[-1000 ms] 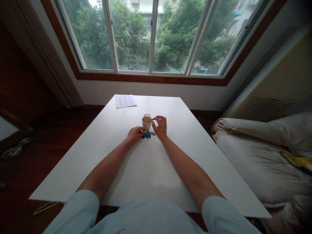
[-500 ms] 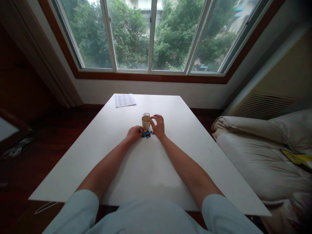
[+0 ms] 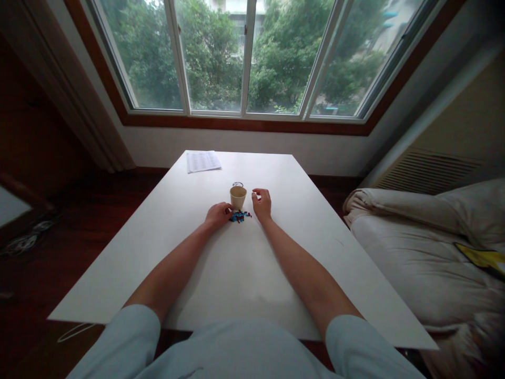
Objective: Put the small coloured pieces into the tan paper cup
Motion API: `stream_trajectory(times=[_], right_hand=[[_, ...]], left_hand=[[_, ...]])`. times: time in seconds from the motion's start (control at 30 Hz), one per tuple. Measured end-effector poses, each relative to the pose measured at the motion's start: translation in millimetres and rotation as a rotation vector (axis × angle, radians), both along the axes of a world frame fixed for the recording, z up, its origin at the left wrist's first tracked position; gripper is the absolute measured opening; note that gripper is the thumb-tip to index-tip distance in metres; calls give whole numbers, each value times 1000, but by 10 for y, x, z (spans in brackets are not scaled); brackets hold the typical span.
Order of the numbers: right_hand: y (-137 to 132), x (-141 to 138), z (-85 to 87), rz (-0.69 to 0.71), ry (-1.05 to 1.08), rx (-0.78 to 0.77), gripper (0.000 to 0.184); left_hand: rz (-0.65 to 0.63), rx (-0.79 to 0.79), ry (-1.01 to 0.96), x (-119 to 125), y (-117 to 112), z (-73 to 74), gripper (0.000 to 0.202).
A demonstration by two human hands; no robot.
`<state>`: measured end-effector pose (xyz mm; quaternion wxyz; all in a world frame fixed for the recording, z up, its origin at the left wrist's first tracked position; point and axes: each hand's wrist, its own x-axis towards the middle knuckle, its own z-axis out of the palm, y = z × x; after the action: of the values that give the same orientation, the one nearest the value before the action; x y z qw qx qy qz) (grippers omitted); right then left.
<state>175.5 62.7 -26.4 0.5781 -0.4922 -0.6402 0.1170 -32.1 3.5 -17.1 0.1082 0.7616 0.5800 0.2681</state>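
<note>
A beige paper cup [image 3: 238,199] stands upright on the white table [image 3: 236,284], with its open mouth up. Close in front of it lies a loose pile of small blue and dark red pieces [image 3: 239,216], too small to name. At the pile's left edge rests my left hand [image 3: 219,215], its thumb and fingers curled together; whatever is between them is hidden. My right hand [image 3: 262,204] is a little to the right of the cup, apart from it, with bent fingers and a gap between thumb and forefinger. I see nothing held there.
Just behind the cup is a small thin dark-outlined item [image 3: 238,184], mostly hidden. Printed paper sheets [image 3: 203,161] lie at the table's far left corner. A cushioned pale sofa [image 3: 418,252] stands along the right side, and a window [image 3: 244,63] is beyond the table.
My right hand has moved away from the cup's rim to the right, leaving a gap. My left hand stays beside the pile.
</note>
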Motion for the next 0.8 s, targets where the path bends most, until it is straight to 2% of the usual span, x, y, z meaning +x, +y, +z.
stream_trajectory(times=[0.27, 0.53, 0.8], right_hand=[[12, -31, -52, 93, -27, -57, 27], [38, -32, -100, 105, -41, -53, 26], [48, -30, -109, 115, -52, -49, 26]], left_hand=[[35, -20, 27, 12, -30, 48, 18], [36, -5, 53, 12, -26, 40, 16], [64, 36, -45, -22, -10, 27, 14]])
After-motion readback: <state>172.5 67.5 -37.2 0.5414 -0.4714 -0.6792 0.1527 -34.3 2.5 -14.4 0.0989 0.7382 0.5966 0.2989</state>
